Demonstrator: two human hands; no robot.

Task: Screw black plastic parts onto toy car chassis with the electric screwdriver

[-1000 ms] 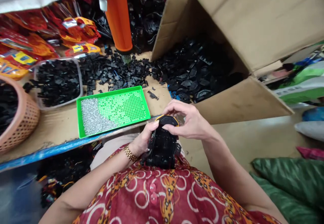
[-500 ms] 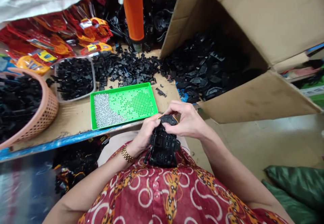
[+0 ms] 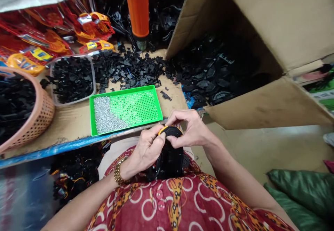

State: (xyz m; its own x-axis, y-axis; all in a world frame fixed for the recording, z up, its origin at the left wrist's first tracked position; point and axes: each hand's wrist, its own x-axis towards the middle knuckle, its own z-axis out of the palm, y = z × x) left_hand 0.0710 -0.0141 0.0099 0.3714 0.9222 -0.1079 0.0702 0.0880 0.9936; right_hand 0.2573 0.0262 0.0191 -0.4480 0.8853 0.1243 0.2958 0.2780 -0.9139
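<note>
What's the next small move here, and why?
Probably press gently on the orange-edged black piece: the left hand and right hand pinch it from either side at the far end of the black toy chassis, and its fit can't be judged.

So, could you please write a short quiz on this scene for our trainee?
1. True or false: the left hand and the right hand both touch the black piece.
2. As pictured, where in the green tray are the metal bits mainly heaped? A) at the right end; B) at the left end; C) evenly all over.
3. Fill the gap: the watch is on the person's ____ wrist.

Key: 1. True. 2. B. 3. Left.
</note>
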